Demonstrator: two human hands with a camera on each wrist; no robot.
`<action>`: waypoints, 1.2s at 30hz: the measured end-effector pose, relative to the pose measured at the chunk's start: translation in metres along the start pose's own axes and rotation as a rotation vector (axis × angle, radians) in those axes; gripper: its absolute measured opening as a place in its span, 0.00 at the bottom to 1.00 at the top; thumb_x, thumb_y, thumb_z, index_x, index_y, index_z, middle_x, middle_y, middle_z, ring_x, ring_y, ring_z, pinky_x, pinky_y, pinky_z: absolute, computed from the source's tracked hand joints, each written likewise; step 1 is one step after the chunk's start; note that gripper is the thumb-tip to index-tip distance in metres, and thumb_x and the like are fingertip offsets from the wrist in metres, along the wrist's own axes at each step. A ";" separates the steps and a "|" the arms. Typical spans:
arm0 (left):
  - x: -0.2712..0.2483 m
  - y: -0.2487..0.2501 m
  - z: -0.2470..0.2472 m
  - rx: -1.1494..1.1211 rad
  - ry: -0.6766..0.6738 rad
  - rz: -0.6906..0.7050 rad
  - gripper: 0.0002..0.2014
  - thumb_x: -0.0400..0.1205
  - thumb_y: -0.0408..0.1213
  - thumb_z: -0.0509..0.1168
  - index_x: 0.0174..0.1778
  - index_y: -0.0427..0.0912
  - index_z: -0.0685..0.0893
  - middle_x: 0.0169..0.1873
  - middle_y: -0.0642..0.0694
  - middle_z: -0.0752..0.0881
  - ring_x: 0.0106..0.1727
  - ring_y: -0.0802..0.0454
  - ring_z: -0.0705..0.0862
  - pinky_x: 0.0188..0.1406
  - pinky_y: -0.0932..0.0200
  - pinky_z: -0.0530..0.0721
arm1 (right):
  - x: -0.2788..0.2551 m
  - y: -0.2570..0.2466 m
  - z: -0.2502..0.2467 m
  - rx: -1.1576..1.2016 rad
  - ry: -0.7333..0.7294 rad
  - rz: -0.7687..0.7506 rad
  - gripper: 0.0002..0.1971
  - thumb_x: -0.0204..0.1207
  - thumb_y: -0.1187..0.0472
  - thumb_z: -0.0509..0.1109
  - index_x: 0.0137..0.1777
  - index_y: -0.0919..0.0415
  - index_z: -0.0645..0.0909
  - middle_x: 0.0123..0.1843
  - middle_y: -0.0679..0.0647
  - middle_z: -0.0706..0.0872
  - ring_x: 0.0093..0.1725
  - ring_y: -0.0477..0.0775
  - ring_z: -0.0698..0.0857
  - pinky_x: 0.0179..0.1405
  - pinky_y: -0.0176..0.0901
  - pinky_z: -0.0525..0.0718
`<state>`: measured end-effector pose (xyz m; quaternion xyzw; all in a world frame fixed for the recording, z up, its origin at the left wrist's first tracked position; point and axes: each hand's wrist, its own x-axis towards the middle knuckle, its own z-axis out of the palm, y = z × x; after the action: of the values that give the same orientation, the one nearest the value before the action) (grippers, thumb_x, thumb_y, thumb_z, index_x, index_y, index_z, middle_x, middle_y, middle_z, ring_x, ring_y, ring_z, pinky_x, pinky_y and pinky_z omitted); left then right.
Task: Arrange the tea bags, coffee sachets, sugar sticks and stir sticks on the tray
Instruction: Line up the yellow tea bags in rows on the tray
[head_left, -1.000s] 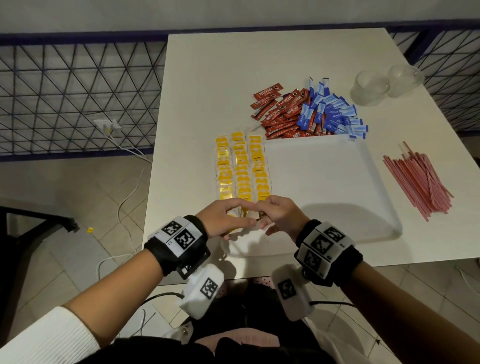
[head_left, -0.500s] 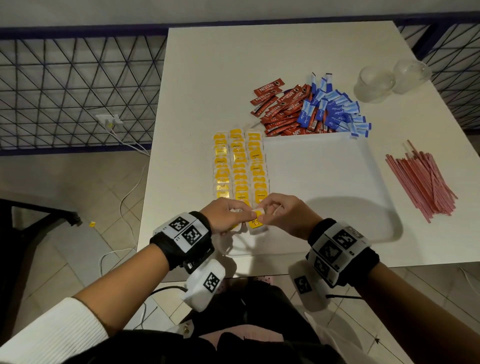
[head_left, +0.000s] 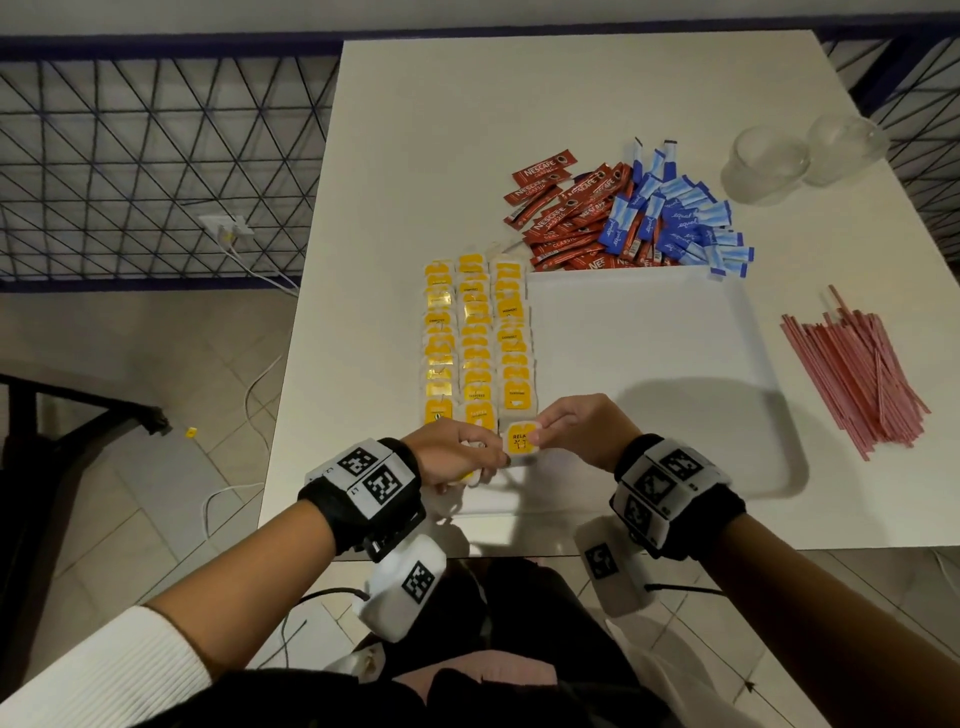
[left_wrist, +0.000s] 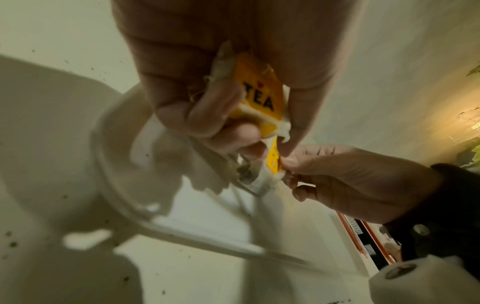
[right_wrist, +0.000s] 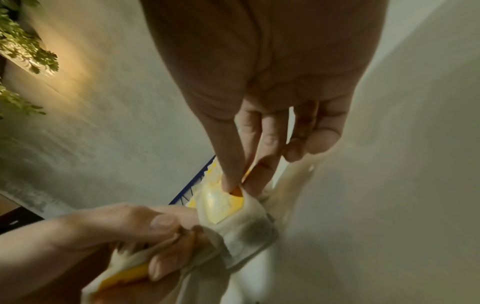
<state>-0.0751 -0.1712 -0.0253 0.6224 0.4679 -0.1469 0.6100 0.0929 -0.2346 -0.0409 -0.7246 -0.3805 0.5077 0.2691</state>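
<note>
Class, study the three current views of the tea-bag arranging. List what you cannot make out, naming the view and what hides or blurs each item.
1. How many tea bags the left hand holds: head view, its fingers cover them.
2. The full label word on the tea bag pinched by the right hand: head view, fingers cover its end.
3. Print on the sugar sticks: mostly too small.
4. The tray's near left corner: hidden by both hands.

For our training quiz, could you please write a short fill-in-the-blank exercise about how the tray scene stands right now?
1. The tea bags on the tray lie in ____ columns.
2. The right hand pinches a ____ bag.
3. The left hand holds spare tea bags whose tag reads ____.
4. The stir sticks lie on the table, to the ____ of the tray.

Missing words: three; tea; TEA; right
</note>
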 end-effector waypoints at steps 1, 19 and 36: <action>0.001 -0.001 0.000 -0.025 0.012 -0.016 0.07 0.80 0.40 0.67 0.49 0.43 0.87 0.26 0.53 0.81 0.21 0.59 0.71 0.13 0.71 0.66 | 0.004 0.000 0.001 0.000 -0.003 0.000 0.14 0.64 0.73 0.77 0.26 0.56 0.79 0.29 0.51 0.82 0.33 0.48 0.78 0.48 0.46 0.78; -0.019 -0.005 -0.018 -0.417 -0.061 0.017 0.13 0.83 0.47 0.57 0.46 0.43 0.82 0.27 0.43 0.84 0.16 0.55 0.77 0.12 0.68 0.74 | 0.023 0.004 0.004 -0.079 0.108 -0.038 0.14 0.70 0.64 0.74 0.30 0.50 0.74 0.24 0.45 0.77 0.30 0.43 0.75 0.35 0.29 0.71; -0.019 0.013 -0.028 -0.744 -0.106 -0.080 0.24 0.85 0.56 0.44 0.51 0.40 0.77 0.39 0.39 0.83 0.22 0.43 0.86 0.19 0.60 0.85 | -0.018 -0.038 0.026 -0.029 -0.178 -0.198 0.13 0.70 0.54 0.76 0.51 0.47 0.78 0.38 0.49 0.78 0.32 0.42 0.77 0.39 0.34 0.76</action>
<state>-0.0860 -0.1512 0.0025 0.3309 0.4811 -0.0225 0.8115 0.0541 -0.2277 -0.0109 -0.6394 -0.4800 0.5352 0.2724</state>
